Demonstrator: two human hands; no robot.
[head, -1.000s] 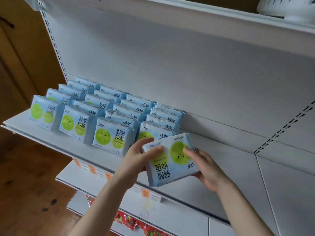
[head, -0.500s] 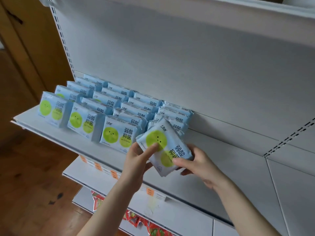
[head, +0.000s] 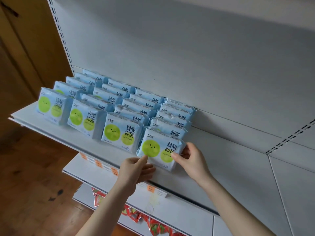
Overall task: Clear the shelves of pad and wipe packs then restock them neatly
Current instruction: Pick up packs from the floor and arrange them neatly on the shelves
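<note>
At the right end of the front row, the right hand [head: 192,159] pinches the pad pack [head: 158,150]: its thumb lies on the printed face near the lower green circle and its fingers curl round the pack's right edge. The left hand [head: 136,169] is looser. Its thumb tip touches the pack's lower left corner, while its fingers stretch out fairly straight along the shelf's front lip, below the pack.

Between the hands the pack stands upright on its bottom edge on the shelf [head: 51,132]. Its face is turned out toward the camera and the print reads the right way up, with the smiling green circle on the left and the dark characters on the right. Its broad side runs along the shelf front, in line with the three other front packs [head: 121,132] to its left, and it sits just beside the nearest of them. Whether it leans on the pack behind cannot be told.

Behind the front row, more blue packs [head: 141,103] stand in four files reaching back to the white back panel [head: 170,57]. To the right, the shelf is bare.

Below, a lower shelf [head: 179,212] carries orange price tags [head: 150,189] on its edge, and red packets [head: 136,217] lie beneath that. A wooden floor [head: 34,184] shows at left.
</note>
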